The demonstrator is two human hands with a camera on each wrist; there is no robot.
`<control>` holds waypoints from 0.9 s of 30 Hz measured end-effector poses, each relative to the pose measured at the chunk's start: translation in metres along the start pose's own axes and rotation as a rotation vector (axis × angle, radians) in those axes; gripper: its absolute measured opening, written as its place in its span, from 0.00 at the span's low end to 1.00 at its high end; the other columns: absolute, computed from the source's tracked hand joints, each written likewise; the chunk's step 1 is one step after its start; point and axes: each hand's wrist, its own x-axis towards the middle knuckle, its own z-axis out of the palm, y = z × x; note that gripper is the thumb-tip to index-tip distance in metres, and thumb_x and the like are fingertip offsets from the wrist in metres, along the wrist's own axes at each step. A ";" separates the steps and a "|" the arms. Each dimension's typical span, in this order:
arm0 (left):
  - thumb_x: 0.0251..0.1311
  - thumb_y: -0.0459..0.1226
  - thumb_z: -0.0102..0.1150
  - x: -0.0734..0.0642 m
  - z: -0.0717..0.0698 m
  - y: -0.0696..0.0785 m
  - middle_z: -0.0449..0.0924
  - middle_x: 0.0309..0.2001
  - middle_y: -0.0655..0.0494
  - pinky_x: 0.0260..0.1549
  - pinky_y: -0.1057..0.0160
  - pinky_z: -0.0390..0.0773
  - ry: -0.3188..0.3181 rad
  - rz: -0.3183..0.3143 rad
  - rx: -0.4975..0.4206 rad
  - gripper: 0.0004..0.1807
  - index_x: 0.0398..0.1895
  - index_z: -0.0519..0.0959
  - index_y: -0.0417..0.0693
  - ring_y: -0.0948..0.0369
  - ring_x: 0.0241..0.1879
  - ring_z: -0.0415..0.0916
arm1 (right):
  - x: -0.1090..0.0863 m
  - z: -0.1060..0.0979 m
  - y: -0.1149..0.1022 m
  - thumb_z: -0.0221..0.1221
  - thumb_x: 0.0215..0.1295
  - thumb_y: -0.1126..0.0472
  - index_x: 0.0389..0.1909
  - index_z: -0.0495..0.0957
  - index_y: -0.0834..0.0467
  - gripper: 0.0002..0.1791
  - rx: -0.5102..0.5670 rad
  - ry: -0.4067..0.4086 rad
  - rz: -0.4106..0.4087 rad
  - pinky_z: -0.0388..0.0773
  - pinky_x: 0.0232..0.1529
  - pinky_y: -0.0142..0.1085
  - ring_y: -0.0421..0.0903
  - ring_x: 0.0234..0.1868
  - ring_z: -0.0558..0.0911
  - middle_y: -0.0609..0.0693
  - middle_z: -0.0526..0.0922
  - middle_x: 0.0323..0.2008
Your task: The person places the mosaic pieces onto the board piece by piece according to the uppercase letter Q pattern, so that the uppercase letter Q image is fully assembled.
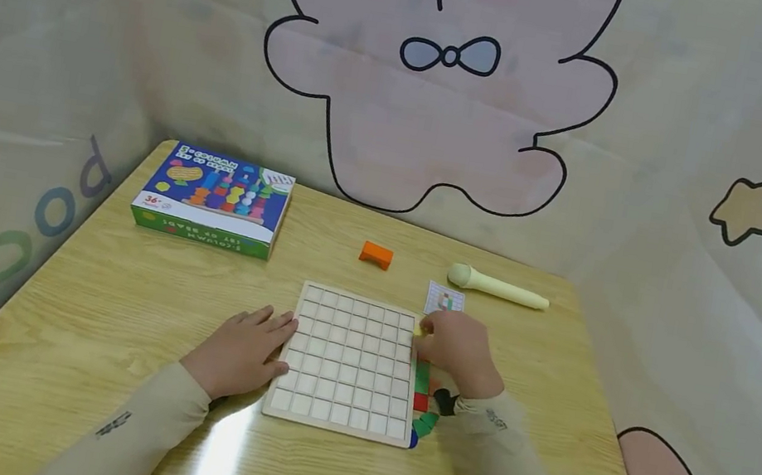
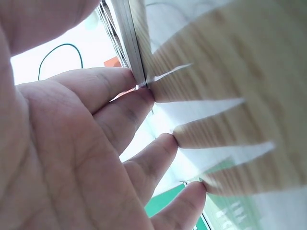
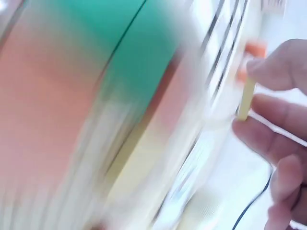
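A wooden grid board (image 1: 348,362) lies in the middle of the table. My left hand (image 1: 242,353) rests on the table, its fairly straight fingertips at the board's left edge; the left wrist view shows these fingers (image 2: 139,163) spread on the wood surface. Over the board's right edge is my right hand (image 1: 460,352). Its thumb and fingers pinch a small flat yellow piece (image 3: 247,98). Beside the board, partly under the right hand and wrist, lie colored pieces, among them a red block (image 1: 421,402) and green pieces (image 1: 425,424).
A patterned card (image 1: 445,299) lies just beyond the right hand. Behind it is a pale yellow toy microphone (image 1: 501,287). An orange block (image 1: 376,254) sits beyond the board. At the back left stands a blue bead-set box (image 1: 212,197). Printed fabric (image 1: 428,136) hangs around the table.
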 end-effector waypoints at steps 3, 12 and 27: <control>0.76 0.49 0.62 0.000 0.002 -0.001 0.66 0.79 0.43 0.72 0.32 0.63 0.002 -0.003 0.008 0.37 0.80 0.68 0.39 0.35 0.78 0.59 | 0.008 0.000 -0.035 0.74 0.67 0.49 0.45 0.93 0.51 0.13 0.037 0.028 -0.124 0.84 0.35 0.39 0.41 0.37 0.85 0.44 0.91 0.42; 0.76 0.50 0.63 0.002 0.006 0.001 0.66 0.79 0.43 0.73 0.33 0.63 -0.005 -0.016 0.003 0.38 0.80 0.68 0.39 0.35 0.78 0.59 | 0.036 0.010 -0.096 0.70 0.72 0.52 0.41 0.94 0.41 0.04 -0.073 -0.002 -0.281 0.85 0.35 0.40 0.39 0.39 0.86 0.38 0.91 0.40; 0.75 0.49 0.64 0.004 0.001 0.000 0.67 0.79 0.44 0.73 0.34 0.62 0.001 -0.023 0.017 0.37 0.80 0.68 0.39 0.36 0.78 0.59 | 0.045 0.008 -0.098 0.73 0.69 0.60 0.41 0.94 0.47 0.05 0.007 -0.011 -0.418 0.87 0.47 0.40 0.42 0.46 0.88 0.42 0.91 0.45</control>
